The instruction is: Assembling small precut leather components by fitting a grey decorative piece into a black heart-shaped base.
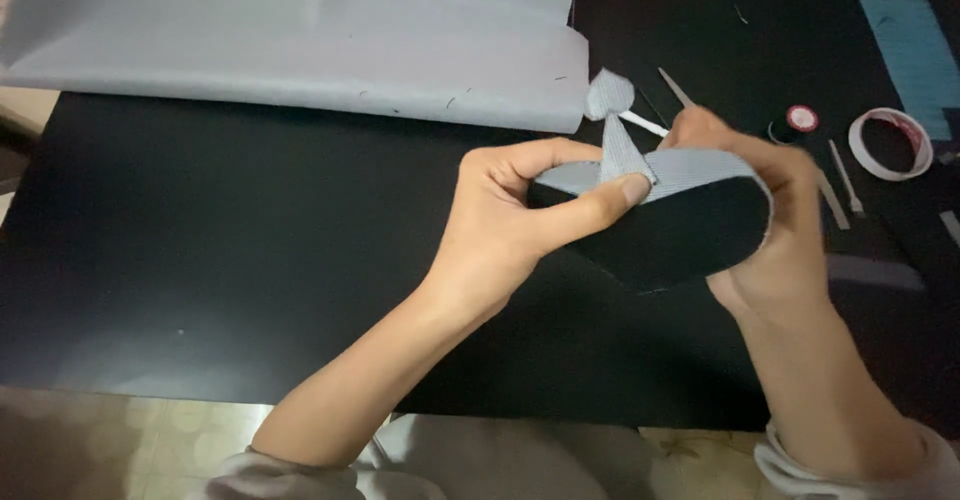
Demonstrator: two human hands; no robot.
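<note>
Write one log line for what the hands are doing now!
left hand: pinching grey-covered black heart-shaped piece | right hand: gripping its far edge | surface: black table

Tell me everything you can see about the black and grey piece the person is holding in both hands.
The black and grey piece is a curved, rounded shape with a matt black face toward the camera and a band of light grey woven fabric wrapped along its upper edge. A loose grey fabric flap rises from the band, narrow below and widening to a rounded tip. It is held above the black tabletop. The left hand pinches its left end, thumb pressing on the grey band; the right hand grips the right side from behind.
</note>
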